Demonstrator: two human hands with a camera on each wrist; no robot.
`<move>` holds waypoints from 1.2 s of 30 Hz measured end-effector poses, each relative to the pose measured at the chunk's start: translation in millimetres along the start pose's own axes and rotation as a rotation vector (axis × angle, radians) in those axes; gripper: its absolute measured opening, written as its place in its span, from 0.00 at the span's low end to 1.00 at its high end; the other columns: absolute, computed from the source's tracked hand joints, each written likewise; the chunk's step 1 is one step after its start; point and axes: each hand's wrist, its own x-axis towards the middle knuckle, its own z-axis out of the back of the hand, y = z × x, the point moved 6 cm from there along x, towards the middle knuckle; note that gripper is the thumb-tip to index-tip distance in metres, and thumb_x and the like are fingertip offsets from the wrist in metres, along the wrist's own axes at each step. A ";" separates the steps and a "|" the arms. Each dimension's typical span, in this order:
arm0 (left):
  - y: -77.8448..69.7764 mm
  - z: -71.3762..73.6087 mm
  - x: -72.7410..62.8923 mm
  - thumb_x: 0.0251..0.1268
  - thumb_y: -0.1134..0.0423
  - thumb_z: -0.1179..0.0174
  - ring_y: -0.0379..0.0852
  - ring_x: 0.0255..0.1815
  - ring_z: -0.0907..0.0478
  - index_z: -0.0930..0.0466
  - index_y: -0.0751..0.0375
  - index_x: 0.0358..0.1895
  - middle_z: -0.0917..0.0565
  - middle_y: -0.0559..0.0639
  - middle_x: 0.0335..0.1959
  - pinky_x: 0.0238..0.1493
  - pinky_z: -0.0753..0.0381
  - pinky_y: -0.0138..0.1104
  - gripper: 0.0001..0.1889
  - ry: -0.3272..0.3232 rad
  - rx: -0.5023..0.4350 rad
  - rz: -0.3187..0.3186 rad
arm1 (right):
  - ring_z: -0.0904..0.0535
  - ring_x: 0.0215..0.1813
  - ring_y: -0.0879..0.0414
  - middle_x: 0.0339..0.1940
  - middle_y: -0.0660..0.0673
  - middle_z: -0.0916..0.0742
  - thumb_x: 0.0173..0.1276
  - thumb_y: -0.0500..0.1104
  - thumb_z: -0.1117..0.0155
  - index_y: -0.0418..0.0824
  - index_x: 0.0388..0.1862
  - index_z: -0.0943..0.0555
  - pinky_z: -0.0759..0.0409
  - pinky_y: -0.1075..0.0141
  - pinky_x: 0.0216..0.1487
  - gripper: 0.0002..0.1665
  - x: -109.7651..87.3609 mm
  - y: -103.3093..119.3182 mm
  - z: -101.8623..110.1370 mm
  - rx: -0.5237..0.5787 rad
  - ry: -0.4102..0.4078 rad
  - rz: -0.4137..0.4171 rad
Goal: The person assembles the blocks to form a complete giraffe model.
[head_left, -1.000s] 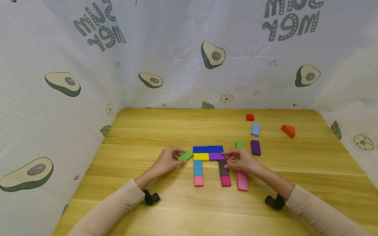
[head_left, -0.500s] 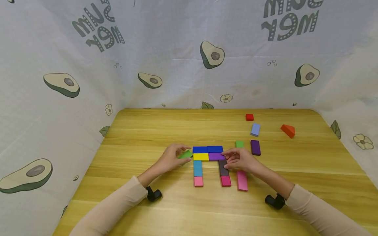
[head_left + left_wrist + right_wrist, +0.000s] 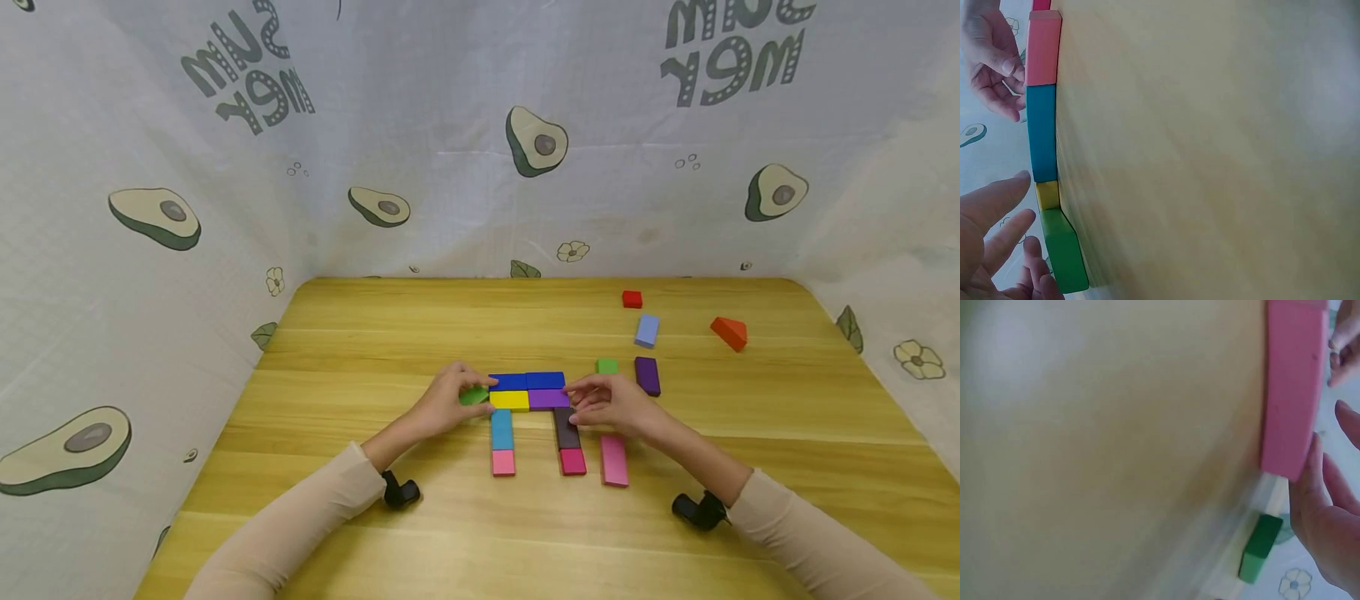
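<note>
Flat coloured blocks form a figure on the wooden table: two blue blocks (image 3: 545, 381) at the back, then a yellow block (image 3: 509, 402) and a purple block (image 3: 547, 400), with two legs in front. The left leg is a light-blue block (image 3: 502, 429) and a pink block (image 3: 503, 463); the right, a dark block (image 3: 566, 428) and a magenta block (image 3: 572, 462). My left hand (image 3: 447, 402) spans a green block (image 3: 1067, 253) at the figure's left end, fingertips by the blue and yellow blocks. Loosely bent, my right hand (image 3: 618, 406) has fingertips at the purple and dark blocks.
Right of the figure lie a long pink block (image 3: 614, 462) and another green block (image 3: 607, 367), partly hidden. Farther right and back are a dark purple block (image 3: 647, 377), a pale-blue block (image 3: 647, 331), a red block (image 3: 632, 299) and an orange-red triangular block (image 3: 730, 332).
My left hand has come off its hold on the green block and moved right, its fingertips now at the figure's left end. The green block sits closer against the yellow one. My right hand stays put.
</note>
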 end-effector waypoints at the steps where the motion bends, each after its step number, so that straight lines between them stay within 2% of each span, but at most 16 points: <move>1: 0.2 -0.6 0.4 0.63 0.61 0.30 0.48 0.45 0.32 0.16 0.58 0.58 0.25 0.51 0.45 0.42 0.30 0.37 0.20 0.003 0.003 -0.001 | 0.16 0.41 0.50 0.42 0.34 0.16 0.60 0.32 0.25 0.21 0.56 0.22 0.17 0.68 0.41 0.28 -0.2 0.7 2.8 0.002 -0.009 0.003; 11: -0.5 -2.7 1.8 0.63 0.63 0.30 0.46 0.42 0.30 0.16 0.60 0.58 0.24 0.50 0.43 0.42 0.28 0.36 0.19 0.022 0.001 -0.015 | 0.16 0.43 0.56 0.49 0.28 0.18 0.63 0.31 0.28 0.20 0.61 0.26 0.18 0.70 0.42 0.30 -2.0 0.9 42.7 0.052 -0.127 0.016; 17: -0.4 -2.4 1.7 0.64 0.63 0.30 0.46 0.42 0.29 0.16 0.60 0.58 0.23 0.50 0.43 0.42 0.26 0.36 0.19 0.021 0.007 -0.014 | 0.18 0.51 0.43 0.56 0.26 0.20 0.64 0.35 0.28 0.22 0.62 0.26 0.18 0.71 0.44 0.31 0.3 -3.3 60.6 -0.059 -0.153 -0.002; 21: -0.5 -2.5 1.5 0.63 0.64 0.30 0.46 0.42 0.29 0.16 0.60 0.58 0.23 0.50 0.43 0.42 0.26 0.35 0.19 0.021 0.012 -0.014 | 0.19 0.53 0.39 0.59 0.27 0.20 0.63 0.37 0.26 0.23 0.61 0.24 0.20 0.72 0.46 0.31 2.6 -5.9 66.2 -0.165 -0.150 -0.018; 29: 0.5 -2.5 2.5 0.64 0.63 0.30 0.46 0.42 0.30 0.16 0.60 0.58 0.23 0.49 0.43 0.42 0.26 0.36 0.19 0.029 0.012 -0.013 | 0.21 0.55 0.36 0.58 0.27 0.19 0.56 0.37 0.20 0.23 0.59 0.23 0.20 0.51 0.54 0.35 8.2 -12.6 68.3 -0.271 -0.128 0.002; 36: 1.5 -3.0 3.1 0.63 0.64 0.30 0.46 0.42 0.30 0.16 0.60 0.57 0.23 0.50 0.43 0.42 0.27 0.35 0.19 0.027 0.013 -0.010 | 0.20 0.52 0.36 0.53 0.27 0.20 0.53 0.34 0.20 0.22 0.59 0.23 0.19 0.50 0.53 0.36 11.4 -18.6 64.9 -0.294 -0.098 -0.002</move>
